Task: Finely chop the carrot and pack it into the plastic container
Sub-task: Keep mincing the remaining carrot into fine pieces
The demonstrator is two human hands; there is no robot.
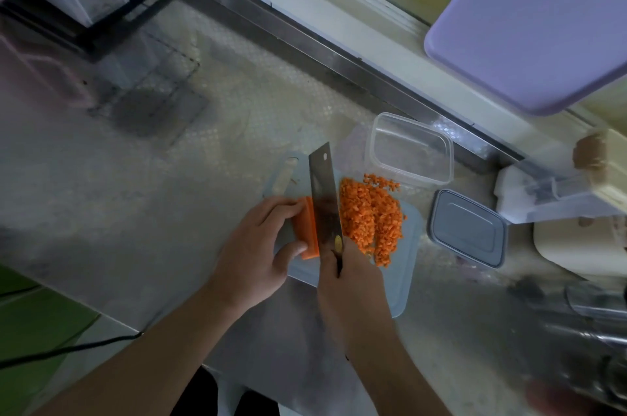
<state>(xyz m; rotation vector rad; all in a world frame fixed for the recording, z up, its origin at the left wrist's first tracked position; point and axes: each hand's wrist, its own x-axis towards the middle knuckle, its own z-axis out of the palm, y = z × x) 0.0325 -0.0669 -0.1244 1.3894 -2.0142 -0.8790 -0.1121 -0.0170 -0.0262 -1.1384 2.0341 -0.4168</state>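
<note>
A stack of orange carrot slices [305, 229] lies on a pale blue cutting board [400, 279]. My left hand [258, 246] holds the slices down, fingers curled over them and thumb at their near end. My right hand [346, 283] grips the handle of a cleaver [324, 198], whose broad blade stands edge-down against the right side of the slices. A heap of finely diced carrot [371, 215] lies on the board to the right of the blade. The clear plastic container [410, 150] stands open beyond the heap, with nothing inside it.
The container's grey lid [466, 227] lies to the right of the board on the steel counter [135, 195]. White appliances [556, 198] crowd the right edge, glassware [597, 307] sits at near right. A purple board [529, 18] hangs above, a black rack [84, 8] stands far left.
</note>
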